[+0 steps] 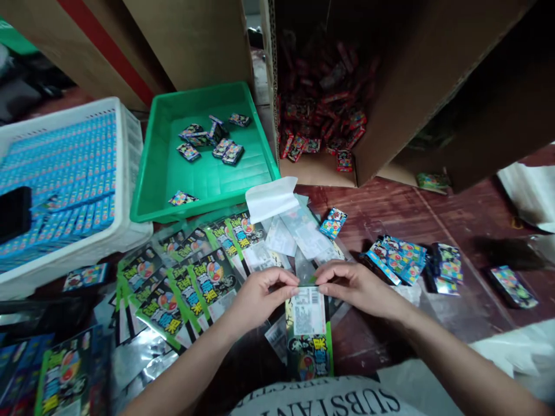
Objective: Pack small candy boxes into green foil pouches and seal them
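A green-and-black printed packet [309, 335] with a white barcode label lies in front of me, its top edge pinched by both hands. My left hand [260, 297] grips the top left corner with thumb and fingers closed. My right hand [353, 286] pinches the top right corner the same way. Just left of the hands, several similar packets [191, 283] lie fanned out on the dark red floor. Clear empty bags [299, 231] lie just beyond the hands.
A green tray [165, 167] with several small boxes stands behind the packets. At the left is a white crate [125, 231] full of blue boxes. An open cardboard box [321, 167] holds red packs. Small blue boxes [396, 257] lie at the right.
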The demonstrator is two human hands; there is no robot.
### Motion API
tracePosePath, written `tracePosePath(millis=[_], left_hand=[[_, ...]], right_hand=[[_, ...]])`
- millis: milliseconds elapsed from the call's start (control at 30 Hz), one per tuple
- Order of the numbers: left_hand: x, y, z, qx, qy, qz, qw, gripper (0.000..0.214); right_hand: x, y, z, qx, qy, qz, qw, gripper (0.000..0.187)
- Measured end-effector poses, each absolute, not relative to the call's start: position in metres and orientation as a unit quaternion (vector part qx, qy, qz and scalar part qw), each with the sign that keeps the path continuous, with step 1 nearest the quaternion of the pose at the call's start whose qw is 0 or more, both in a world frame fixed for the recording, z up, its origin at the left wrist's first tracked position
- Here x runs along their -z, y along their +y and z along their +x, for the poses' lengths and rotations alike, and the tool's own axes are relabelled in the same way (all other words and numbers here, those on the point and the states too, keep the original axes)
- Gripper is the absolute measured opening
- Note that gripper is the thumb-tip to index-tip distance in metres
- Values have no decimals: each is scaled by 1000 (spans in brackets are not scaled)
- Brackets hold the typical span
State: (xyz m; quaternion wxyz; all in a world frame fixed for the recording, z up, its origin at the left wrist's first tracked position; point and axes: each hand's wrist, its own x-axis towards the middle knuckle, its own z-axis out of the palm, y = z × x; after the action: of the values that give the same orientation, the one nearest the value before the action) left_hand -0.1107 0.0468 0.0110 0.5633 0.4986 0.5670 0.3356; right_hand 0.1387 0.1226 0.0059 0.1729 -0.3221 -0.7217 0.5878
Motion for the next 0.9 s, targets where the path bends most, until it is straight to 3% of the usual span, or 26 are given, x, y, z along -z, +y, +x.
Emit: tracePosePath(millis=[67, 233, 300, 467, 633, 700, 800, 900], left_hand=[[-15, 51, -113, -300, 572, 527, 552, 13], [-24, 60, -117, -223, 586, 554, 547, 11], [-22, 59, -118, -225, 583, 571, 532, 10], [-13, 51, -126, -243, 573, 657, 426, 15], [-31, 81, -154, -319, 621, 695, 172, 15], [-35, 108, -168, -339, 653, 667, 120, 31], [-29, 144, -178, -346, 669, 628, 197, 59], [-21, 157, -173, -403, 634, 560, 350, 50]], right_hand=[[-17, 152, 126, -517, -785, -290, 182, 18], [-27, 268, 59, -352, -755, -423, 356, 40], [-17, 305, 34, -375, -752, -451, 302, 48], [18, 317, 16, -421, -806, -377, 173, 35], [27, 288, 35, -384, -837, -358, 154, 39], [19, 281, 39, -386, -839, -350, 157, 33], [1, 271, 48, -411, -836, -317, 177, 25], [-14, 258, 64, -483, -799, -285, 217, 33]])
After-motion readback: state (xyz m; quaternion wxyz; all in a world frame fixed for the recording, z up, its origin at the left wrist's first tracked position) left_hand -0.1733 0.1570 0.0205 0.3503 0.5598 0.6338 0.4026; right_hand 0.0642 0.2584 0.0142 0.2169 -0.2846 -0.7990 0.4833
